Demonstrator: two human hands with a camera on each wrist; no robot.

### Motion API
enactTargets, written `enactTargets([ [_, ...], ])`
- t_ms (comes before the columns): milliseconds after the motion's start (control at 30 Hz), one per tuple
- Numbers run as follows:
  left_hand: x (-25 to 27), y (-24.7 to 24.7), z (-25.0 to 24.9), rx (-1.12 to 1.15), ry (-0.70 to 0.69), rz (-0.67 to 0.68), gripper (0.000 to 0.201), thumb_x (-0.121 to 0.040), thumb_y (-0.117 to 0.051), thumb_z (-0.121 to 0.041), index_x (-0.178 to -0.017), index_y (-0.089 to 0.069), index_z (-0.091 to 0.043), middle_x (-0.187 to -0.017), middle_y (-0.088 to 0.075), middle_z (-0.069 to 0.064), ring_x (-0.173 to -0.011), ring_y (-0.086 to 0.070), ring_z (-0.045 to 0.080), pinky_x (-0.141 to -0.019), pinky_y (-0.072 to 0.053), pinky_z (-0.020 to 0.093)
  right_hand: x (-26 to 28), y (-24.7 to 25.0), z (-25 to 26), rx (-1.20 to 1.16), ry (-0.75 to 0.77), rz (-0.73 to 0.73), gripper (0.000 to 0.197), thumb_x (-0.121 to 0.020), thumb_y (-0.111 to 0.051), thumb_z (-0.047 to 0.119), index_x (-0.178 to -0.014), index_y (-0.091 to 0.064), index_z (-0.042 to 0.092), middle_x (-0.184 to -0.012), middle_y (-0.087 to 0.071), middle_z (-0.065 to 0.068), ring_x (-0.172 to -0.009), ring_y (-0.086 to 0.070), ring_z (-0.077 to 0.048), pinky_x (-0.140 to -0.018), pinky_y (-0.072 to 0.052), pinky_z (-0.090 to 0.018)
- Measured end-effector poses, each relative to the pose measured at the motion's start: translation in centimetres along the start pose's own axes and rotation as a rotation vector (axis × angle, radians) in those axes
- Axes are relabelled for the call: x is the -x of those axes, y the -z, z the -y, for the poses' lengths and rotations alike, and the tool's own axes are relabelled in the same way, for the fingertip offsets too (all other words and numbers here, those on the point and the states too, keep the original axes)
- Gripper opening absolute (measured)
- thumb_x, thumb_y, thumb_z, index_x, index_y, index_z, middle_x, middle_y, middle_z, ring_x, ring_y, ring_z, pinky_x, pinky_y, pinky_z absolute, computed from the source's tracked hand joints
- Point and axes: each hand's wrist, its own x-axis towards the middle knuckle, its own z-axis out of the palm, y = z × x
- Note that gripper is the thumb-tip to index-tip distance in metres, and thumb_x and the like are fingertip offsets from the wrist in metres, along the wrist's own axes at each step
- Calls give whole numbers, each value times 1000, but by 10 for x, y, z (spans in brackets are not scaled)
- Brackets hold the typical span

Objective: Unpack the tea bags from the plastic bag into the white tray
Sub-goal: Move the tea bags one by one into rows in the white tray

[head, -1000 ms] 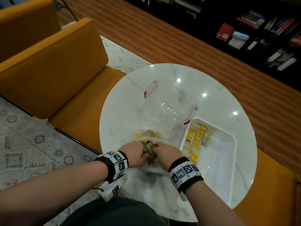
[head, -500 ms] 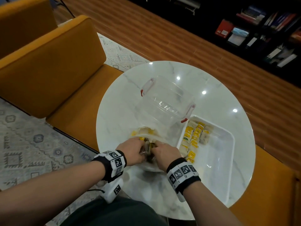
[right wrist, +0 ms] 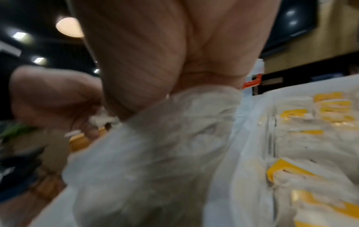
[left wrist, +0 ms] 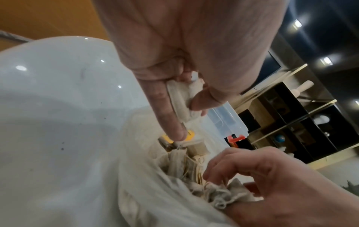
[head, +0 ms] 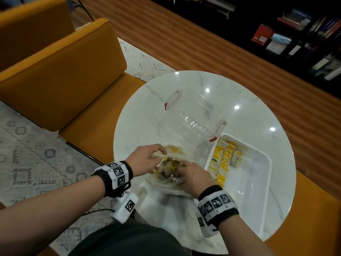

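A thin clear plastic bag [head: 171, 187] lies on the round marble table [head: 136, 111] with tea bags [head: 170, 166] showing in its open mouth. My left hand [head: 147, 157] pinches the bag's far rim [left wrist: 180, 101] between thumb and fingers. My right hand [head: 191, 177] grips the bunched near rim [right wrist: 174, 116] and holds the mouth apart. The white tray [head: 258, 183] sits just right of the bag, with yellow-labelled tea bags [head: 224, 157] lined along its left side.
A clear lidded box with red clips [head: 195, 115] stands behind the bag, touching the tray's far corner. An orange sofa [head: 60, 76] runs along the table's left. Dark shelves [head: 295, 34] stand across the wooden floor.
My hands have drawn apart, the left one shifting up and left, and the bag's mouth has spread wider, showing more tea bags inside.
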Motion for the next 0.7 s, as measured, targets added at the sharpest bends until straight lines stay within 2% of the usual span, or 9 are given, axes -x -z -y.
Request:
enactTargets([
  [100,-2,1,-5,102,50,-17,26,-96,-46,-7,-93,-69,-18,-90,-67,11,-76,-74,20,-70,-64,42,12,13,-6,-282,-108,-62,20,-84,-74,31,-104,-72,34,-102,-71,10,-96,-65,-14,-77,-54,-30],
  [200,-5,-2,-8,228,78,-7,23,-95,-44,-3,-93,-66,-9,-93,-61,16,-75,-68,24,-69,-64,43,27,31,-10,-577,-135,-168,20,-81,-83,37,-100,-75,34,-90,-73,16,-86,-64,1,-71,-46,-10],
  [267,-6,-6,-13,308,86,17,20,-94,-44,-1,-95,-64,-3,-98,-60,20,-75,-65,24,-66,-62,42,37,45,-8,-731,-109,-245,20,-79,-86,36,-95,-74,35,-85,-72,19,-83,-64,5,-71,-45,-8],
  [333,-7,-11,-21,352,81,48,19,-94,-43,-1,-97,-62,-1,-102,-60,22,-76,-64,26,-67,-61,43,45,57,-6,-878,-73,-313,18,-79,-88,29,-88,-74,35,-81,-73,19,-77,-65,3,-70,-47,-12],
  [467,-9,-20,-36,359,51,54,26,-96,-40,-2,-102,-65,-6,-103,-60,16,-81,-65,23,-74,-64,46,55,76,0,-1080,-23,-375,16,-79,-88,20,-85,-77,30,-81,-74,8,-81,-70,-21,-74,-59,-39],
  [533,-10,-22,-40,382,40,78,29,-97,-41,-3,-103,-69,-11,-109,-63,22,-85,-67,22,-71,-63,41,59,83,2,-1093,13,-419,17,-78,-88,19,-85,-77,29,-84,-75,6,-86,-70,-23,-72,-57,-36],
  [600,-11,-24,-43,449,59,125,27,-99,-44,-6,-104,-70,-8,-110,-66,27,-88,-68,27,-75,-63,46,62,88,2,-1115,43,-469,17,-77,-88,18,-86,-77,27,-86,-75,4,-86,-70,-19,-72,-56,-32],
  [633,-10,-25,-45,487,67,153,24,-100,-46,-6,-106,-69,-4,-107,-66,29,-89,-68,31,-80,-62,51,62,89,2,-1139,49,-490,18,-77,-88,18,-86,-77,27,-86,-75,4,-86,-70,-19,-73,-57,-35],
  [700,-8,-27,-50,539,72,213,20,-100,-52,-7,-111,-67,4,-102,-66,29,-89,-68,34,-85,-60,52,63,88,2,-1176,43,-516,18,-76,-88,19,-88,-77,26,-86,-73,2,-86,-69,-20,-75,-58,-45],
])
